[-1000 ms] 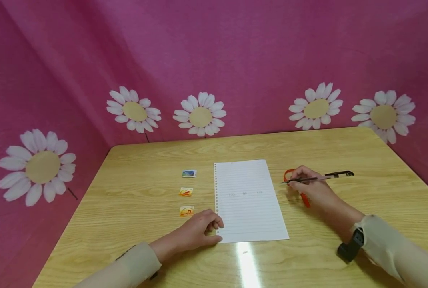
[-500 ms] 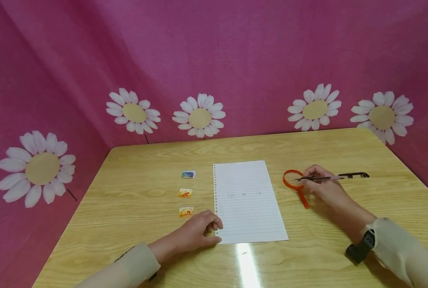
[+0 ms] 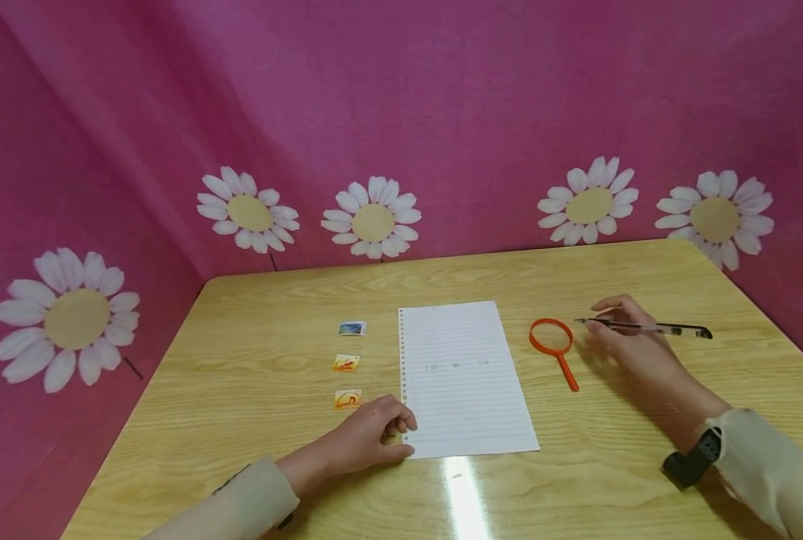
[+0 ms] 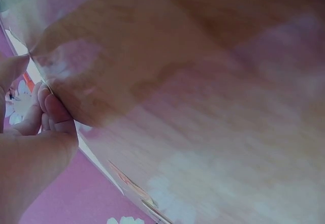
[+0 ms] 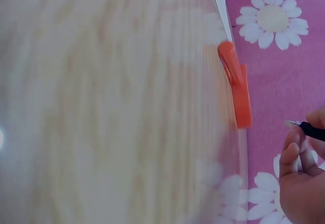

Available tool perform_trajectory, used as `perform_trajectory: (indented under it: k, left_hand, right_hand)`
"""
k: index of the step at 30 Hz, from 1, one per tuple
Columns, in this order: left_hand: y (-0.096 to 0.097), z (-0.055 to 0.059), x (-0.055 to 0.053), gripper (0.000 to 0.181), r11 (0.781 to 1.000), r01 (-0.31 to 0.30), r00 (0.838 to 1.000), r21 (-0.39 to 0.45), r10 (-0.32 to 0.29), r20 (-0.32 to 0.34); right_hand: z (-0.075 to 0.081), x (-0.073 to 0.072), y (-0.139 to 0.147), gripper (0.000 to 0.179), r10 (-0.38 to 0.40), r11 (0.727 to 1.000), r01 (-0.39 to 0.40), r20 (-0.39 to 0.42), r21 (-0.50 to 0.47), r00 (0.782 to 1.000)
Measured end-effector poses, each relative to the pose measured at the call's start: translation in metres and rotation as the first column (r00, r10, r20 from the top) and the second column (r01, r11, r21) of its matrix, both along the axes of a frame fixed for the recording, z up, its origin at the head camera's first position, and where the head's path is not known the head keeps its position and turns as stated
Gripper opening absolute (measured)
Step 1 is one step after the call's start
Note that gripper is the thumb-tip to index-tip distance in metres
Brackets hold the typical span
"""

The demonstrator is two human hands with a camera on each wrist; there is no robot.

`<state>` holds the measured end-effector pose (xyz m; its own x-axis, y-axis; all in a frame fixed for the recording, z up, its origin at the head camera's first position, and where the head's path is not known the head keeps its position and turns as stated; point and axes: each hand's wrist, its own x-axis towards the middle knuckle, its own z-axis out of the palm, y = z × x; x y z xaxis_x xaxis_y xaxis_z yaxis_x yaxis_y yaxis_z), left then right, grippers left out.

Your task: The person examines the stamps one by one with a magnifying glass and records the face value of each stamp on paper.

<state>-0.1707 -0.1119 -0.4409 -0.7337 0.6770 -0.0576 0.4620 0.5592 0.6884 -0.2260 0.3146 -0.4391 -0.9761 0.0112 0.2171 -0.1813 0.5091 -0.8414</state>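
Observation:
My right hand (image 3: 634,341) pinches a black pen (image 3: 651,328), seen above the table to the right of a red magnifying glass (image 3: 554,341). In the right wrist view the metal pen tip (image 5: 291,123) sticks out past the fingers. My left hand (image 3: 368,433) rests at the lower left corner of a lined sheet of paper (image 3: 469,405), its thumb and loosely bent fingers touching the edge. Small handwritten figures (image 3: 456,366) run across the middle of the sheet. Left of the paper, three stamps stand in a column: a blue one (image 3: 352,328) and two yellow-orange ones (image 3: 346,364).
The wooden table (image 3: 260,337) ends at the back against a pink curtain (image 3: 469,135) printed with white flowers. A bright light reflection lies on the table below the paper. A dark camera (image 3: 692,461) is strapped at the right wrist.
My right hand has moved to the right with the pen, away from the paper and off the magnifying glass, which now shows fully. The left hand has stayed in place.

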Motion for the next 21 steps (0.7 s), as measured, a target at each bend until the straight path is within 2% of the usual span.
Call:
perform_trajectory:
  k: [7, 13, 16, 21]
  left_hand:
    - [-0.001, 0.0, 0.0, 0.021, 1.0, -0.001, 1.0, 0.005, 0.001, 0.02]
    - [-0.001, 0.0, 0.0, 0.02, 1.0, 0.003, 1.0, 0.004, -0.003, 0.011]
    - [0.0, 0.001, 0.0, 0.021, 1.0, 0.001, 1.0, 0.0, -0.001, 0.011]
    - [-0.001, 0.0, 0.0, 0.021, 1.0, 0.001, 1.0, -0.001, -0.001, 0.017]
  right_hand:
    - [0.004, -0.002, 0.01, 0.031, -0.016, 0.996, 0.022, -0.059, 0.089, 0.998]
    - [0.004, -0.004, 0.019, 0.033, -0.028, 0.991, 0.033, -0.038, 0.129, 0.999]
    - [0.004, -0.005, 0.022, 0.035, -0.024, 0.994, 0.026, -0.022, 0.107, 0.999]
    - [0.002, -0.006, 0.025, 0.031, -0.014, 1.0, 0.014, 0.014, -0.011, 1.0]
